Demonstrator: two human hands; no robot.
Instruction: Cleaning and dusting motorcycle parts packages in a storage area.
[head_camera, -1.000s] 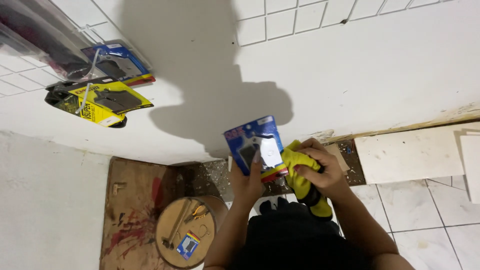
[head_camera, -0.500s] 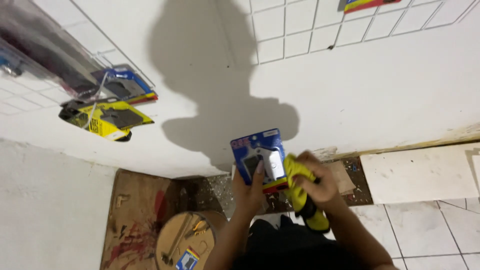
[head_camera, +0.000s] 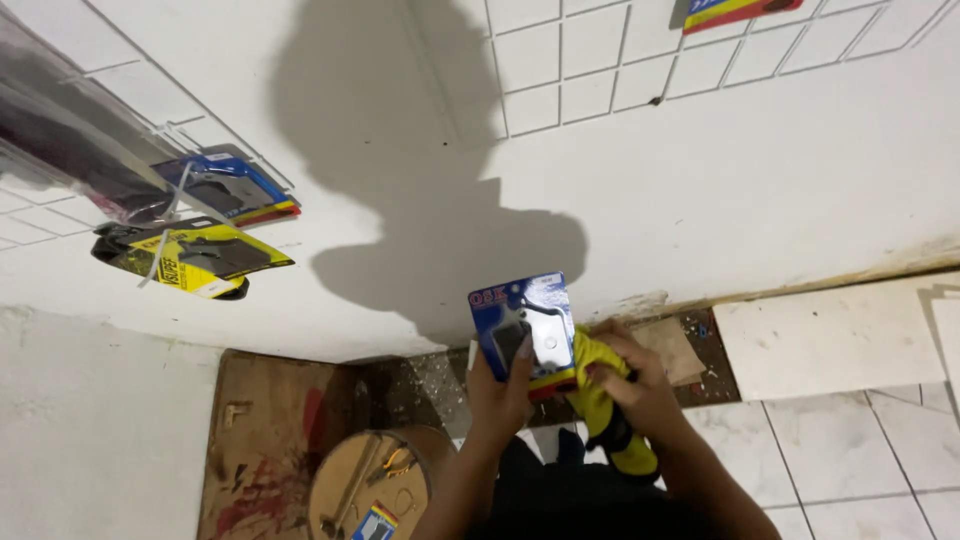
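So looking down here, the left hand (head_camera: 505, 385) is closed around a flat blue carded blister pack (head_camera: 523, 325) with a dark part under clear plastic, thumb on the front, holding it upright in front of the white wall (head_camera: 760, 190). The right hand (head_camera: 635, 385) is curled shut on a yellow cloth (head_camera: 600, 400) bunched up just beside the pack and touching its lower right edge; the cloth hangs down past the wrist.

Both hands sit low in the middle of the view, right over the strip where the wall meets the white tiled floor (head_camera: 850, 450). There's a loose pale tile slab (head_camera: 830, 340) lying along the wall base off to the right, and gritty debris at the foot of the wall.

On the left, a wire grid rack (head_camera: 150, 110) on the wall carries a yellow carded pack (head_camera: 195, 260) and a blue carded pack (head_camera: 230, 190) sticking out on hooks. Lower left there's a round wooden stool top (head_camera: 375, 485) with some small tools on it, sitting by a stained brown board (head_camera: 265, 440).
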